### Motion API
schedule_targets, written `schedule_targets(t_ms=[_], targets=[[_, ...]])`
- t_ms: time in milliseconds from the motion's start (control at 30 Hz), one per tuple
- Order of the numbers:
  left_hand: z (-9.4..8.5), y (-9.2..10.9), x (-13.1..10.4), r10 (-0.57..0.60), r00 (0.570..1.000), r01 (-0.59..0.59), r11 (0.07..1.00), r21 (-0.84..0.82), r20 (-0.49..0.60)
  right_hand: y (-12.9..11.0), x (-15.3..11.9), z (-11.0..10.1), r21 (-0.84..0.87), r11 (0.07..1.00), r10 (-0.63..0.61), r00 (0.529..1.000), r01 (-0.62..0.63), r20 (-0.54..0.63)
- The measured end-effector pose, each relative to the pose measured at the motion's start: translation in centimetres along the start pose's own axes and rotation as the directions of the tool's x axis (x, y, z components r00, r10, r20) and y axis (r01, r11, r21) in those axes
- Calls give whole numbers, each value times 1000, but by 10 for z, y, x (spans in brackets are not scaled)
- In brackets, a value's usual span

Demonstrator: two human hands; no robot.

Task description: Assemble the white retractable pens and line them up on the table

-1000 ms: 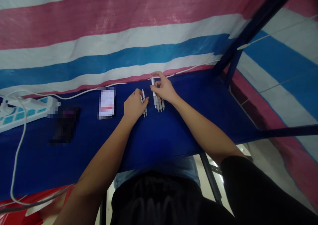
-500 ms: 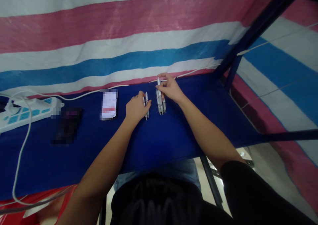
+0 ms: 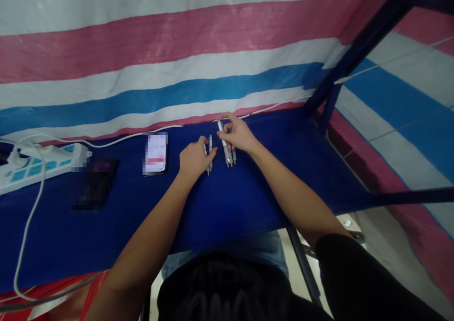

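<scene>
My left hand (image 3: 193, 159) rests on the blue tabletop, its thumb and fingers closed around a couple of white and grey pens (image 3: 210, 143). Just to the right, my right hand (image 3: 241, 135) pinches the upper part of one white pen (image 3: 221, 131) between thumb and fingers. That pen leans with its top toward the upper left and its grey tip end low. Under and beside it lie more pens (image 3: 234, 157), side by side with tips toward me; the right fingers partly hide them.
On the blue table (image 3: 227, 207) a phone with a lit screen (image 3: 155, 153) lies left of my hands. Farther left are a dark blurred object (image 3: 95, 184) and a white power strip (image 3: 46, 162) with cables. Striped sheeting (image 3: 177, 61) hangs behind; a dark frame post (image 3: 333, 91) stands right.
The pen in my right hand has tilted, its top moving left. My left hand stays at its pens. The whole view has shifted slightly downward.
</scene>
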State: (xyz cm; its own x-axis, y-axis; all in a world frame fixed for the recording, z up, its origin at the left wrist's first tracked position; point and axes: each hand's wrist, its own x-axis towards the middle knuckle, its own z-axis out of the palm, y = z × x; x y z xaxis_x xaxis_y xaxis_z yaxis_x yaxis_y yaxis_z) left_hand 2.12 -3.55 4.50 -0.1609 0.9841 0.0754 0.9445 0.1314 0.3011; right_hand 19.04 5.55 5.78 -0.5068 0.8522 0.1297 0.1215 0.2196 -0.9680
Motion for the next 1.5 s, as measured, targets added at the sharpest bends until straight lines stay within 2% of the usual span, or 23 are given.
schedule_targets(t_ms=[167,500,667,800,933,1100,1333,1500], targets=[[-1,2,0,-43,999,42,999,22,12,2,1,2,-2,1000,6,1000,-6,14],[0,0,2,-88,996,88,996,-4,-3,14,8,0,-38,999,-9,998,7,-55],[3,-6,6,-142,988,126,966,-224,-56,13,7,0,24,1000,12,998,-11,-54],[2,-11,9,-180,979,123,891,-437,-91,12,7,-1,-5,999,43,992,-44,-119],[-1,-12,10,-176,980,90,804,-588,-90,14,8,-1,-60,998,2,985,-13,-175],[0,-10,10,-167,982,60,726,-686,-91,10,4,2,-72,997,27,988,-39,-154],[3,-13,11,-175,978,25,641,-767,-115,10,3,8,-101,995,0,990,-14,-141],[-1,-10,11,-167,980,15,610,-792,-110,14,5,10,-124,992,-38,979,13,-201]])
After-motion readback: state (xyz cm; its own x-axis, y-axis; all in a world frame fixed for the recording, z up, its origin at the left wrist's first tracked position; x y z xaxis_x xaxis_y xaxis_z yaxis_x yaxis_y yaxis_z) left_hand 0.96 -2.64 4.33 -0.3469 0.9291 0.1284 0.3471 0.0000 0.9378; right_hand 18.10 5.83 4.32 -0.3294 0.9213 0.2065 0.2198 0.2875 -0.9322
